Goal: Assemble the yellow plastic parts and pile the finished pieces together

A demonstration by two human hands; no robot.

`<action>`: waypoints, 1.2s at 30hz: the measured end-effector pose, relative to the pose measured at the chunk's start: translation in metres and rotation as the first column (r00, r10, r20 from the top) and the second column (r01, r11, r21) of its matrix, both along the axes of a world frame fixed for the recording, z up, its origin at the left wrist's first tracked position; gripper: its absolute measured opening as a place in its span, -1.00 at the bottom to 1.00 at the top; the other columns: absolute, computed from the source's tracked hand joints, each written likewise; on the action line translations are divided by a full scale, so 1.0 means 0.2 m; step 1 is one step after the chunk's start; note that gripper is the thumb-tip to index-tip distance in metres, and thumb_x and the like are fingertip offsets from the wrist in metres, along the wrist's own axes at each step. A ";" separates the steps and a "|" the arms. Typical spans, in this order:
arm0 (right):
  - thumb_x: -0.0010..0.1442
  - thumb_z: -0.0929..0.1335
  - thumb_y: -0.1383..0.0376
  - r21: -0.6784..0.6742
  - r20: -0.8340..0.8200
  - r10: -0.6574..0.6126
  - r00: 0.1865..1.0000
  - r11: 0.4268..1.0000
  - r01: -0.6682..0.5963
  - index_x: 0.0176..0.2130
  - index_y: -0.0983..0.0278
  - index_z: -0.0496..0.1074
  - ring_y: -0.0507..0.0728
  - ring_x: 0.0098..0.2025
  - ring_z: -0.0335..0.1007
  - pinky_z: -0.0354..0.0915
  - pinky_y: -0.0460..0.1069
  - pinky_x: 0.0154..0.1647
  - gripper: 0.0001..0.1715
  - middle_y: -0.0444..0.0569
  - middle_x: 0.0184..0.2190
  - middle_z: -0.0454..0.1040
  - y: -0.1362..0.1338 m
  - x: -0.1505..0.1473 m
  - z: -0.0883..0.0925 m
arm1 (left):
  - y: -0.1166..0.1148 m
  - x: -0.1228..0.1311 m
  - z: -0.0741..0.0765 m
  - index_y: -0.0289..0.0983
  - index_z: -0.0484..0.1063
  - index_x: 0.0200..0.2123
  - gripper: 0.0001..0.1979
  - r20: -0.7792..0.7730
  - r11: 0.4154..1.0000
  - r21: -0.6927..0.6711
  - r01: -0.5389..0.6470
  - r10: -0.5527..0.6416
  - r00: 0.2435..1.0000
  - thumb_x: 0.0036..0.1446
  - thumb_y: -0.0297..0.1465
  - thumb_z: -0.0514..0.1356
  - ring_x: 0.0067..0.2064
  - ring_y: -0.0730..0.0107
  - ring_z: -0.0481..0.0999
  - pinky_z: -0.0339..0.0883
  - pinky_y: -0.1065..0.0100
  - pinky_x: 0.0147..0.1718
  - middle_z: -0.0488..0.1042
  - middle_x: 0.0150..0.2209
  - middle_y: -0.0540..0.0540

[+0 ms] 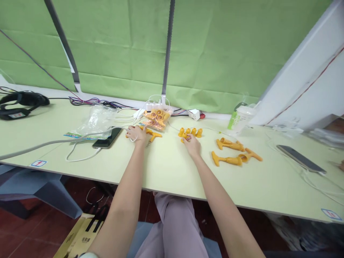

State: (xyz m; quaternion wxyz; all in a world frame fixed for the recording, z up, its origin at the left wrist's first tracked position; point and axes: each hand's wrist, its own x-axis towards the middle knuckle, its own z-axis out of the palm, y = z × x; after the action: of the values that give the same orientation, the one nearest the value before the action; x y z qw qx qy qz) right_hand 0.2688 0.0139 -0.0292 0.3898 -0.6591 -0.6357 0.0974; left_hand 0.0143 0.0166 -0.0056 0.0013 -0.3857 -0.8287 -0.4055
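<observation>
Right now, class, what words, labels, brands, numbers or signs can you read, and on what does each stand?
Nothing reads surely.
Paper bag: dark characters, too blurred.
Green label by the cup: letters, too blurred.
Two blue-framed table stickers: red marks, too small.
Label on headset: too small.

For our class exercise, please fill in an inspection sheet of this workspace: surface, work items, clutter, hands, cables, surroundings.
Surface: pale table, stickers near its front edge.
Work items: yellow caps grouped near centre; yellow T-handled pieces lie to their right; clear bag holds more yellow parts.
Clutter: left phone, right phone, black headset, drink cup.
Hands: left hand over yellow T-handled pieces; right hand fingering one cap; grips unclear.
Cables: grey cable crosses left side; white cable meets left phone.
Surroundings: green cloth behind; paper bag below.
</observation>
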 end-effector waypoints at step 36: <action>-0.03 0.38 0.32 0.056 0.495 0.158 0.854 0.975 -0.213 -0.43 -0.05 0.45 0.29 -0.09 0.44 -0.01 0.36 0.24 -0.81 -0.12 -0.31 0.55 -0.36 0.85 0.24 | -0.08 0.45 -0.03 -0.16 0.41 0.00 -0.65 -0.507 0.706 0.139 0.694 -0.551 0.663 0.16 -0.40 0.03 0.21 -0.05 0.20 -0.01 -0.03 0.16 0.28 0.19 -0.24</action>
State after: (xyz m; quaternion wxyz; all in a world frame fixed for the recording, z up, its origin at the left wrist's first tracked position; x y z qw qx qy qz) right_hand 0.4382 -0.0589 0.0196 0.2409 -0.5757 -0.7783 -0.0692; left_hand 0.1044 0.0013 -0.0123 0.1052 -0.7225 -0.5435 -0.4141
